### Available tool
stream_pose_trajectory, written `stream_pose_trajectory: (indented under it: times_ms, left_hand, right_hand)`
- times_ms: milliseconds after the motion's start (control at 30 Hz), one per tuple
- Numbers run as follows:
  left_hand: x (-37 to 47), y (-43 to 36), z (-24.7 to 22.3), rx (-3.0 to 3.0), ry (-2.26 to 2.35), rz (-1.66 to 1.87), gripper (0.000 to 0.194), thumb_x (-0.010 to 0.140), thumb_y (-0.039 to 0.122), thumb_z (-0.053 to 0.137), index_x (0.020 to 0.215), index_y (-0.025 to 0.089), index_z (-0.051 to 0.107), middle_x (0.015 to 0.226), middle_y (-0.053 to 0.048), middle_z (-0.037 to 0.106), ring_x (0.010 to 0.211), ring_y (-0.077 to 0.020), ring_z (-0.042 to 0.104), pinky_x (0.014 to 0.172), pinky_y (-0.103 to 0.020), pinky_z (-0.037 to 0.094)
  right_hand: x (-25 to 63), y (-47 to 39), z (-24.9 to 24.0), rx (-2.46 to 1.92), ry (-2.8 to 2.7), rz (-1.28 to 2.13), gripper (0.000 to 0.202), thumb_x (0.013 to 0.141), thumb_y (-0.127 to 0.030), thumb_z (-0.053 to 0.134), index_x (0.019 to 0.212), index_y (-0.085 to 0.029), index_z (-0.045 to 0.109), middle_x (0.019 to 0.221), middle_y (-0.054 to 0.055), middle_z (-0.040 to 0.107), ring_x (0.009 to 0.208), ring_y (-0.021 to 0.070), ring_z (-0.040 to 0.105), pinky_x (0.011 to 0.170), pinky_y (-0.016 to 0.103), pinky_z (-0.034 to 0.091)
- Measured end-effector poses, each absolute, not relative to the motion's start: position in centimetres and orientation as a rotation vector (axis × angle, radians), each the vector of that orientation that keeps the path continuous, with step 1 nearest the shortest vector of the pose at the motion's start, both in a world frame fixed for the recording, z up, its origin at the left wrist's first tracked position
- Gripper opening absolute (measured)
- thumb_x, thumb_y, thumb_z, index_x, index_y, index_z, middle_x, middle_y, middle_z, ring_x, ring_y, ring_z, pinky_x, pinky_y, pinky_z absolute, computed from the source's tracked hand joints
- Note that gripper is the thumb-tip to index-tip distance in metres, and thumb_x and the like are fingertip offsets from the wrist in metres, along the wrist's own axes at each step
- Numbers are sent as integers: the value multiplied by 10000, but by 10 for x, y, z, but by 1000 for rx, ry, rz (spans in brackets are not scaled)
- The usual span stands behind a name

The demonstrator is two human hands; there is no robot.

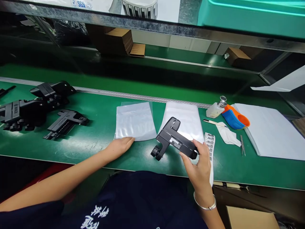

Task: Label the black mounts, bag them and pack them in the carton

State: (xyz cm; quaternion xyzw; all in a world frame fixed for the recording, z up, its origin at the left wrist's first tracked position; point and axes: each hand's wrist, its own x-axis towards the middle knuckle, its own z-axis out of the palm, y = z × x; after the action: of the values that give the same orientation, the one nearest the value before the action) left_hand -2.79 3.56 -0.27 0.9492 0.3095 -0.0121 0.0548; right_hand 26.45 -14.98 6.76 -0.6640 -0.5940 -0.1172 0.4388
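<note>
My right hand (200,162) grips one end of a black plastic bracket (179,140) with a small label on it, raised above the green bench. My left hand (121,147) rests at the lower edge of a stack of clear plastic bags (135,122); its fingers are pressed together, and what they pinch, if anything, is hidden. Behind the bracket lies a second stack of whitish bags (190,116). A strip of printed labels (209,141) runs down beside my right hand and over the bench edge.
Several black brackets (64,124) lie at the left. At the right are a pump bottle (214,109), blue and orange rolls (233,117), a cutter, a white cloth (227,135), tweezers (242,145) and white sheets (274,130). A metal-edged shelf (166,30) crosses above.
</note>
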Motion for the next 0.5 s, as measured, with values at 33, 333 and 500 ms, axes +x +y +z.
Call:
stream_pose_trajectory:
  times_ms: [33, 333, 500]
  left_hand:
    - [-28, 36, -2, 2893, 924, -56, 388, 874, 56, 312, 1059, 190, 626, 1078, -139, 703, 959, -250, 667, 745, -346, 520]
    - [-21, 77, 16, 2273, 1133, -137, 278, 837, 434, 434, 728, 212, 562, 704, -15, 663, 685, -189, 618, 605, -254, 408]
    - [-29, 98, 35, 1986, 1051, -182, 304, 785, 445, 466, 772, 203, 650, 817, -31, 726, 802, -210, 665, 704, -260, 455]
  right_hand:
    - [264, -149, 67, -1652, -1477, -295, 543, 891, -283, 657, 1376, -292, 414, 1130, 90, 656, 1055, 279, 646, 1047, 588, 443]
    - [263, -147, 74, -1705, -1173, 158, 587, 806, -354, 737, 1326, -273, 480, 1128, 87, 668, 1036, 265, 653, 884, 433, 551]
    - [256, -140, 91, -1648, -909, 565, 531, 769, -338, 728, 1248, -257, 512, 960, 54, 705, 838, 221, 675, 719, 360, 567]
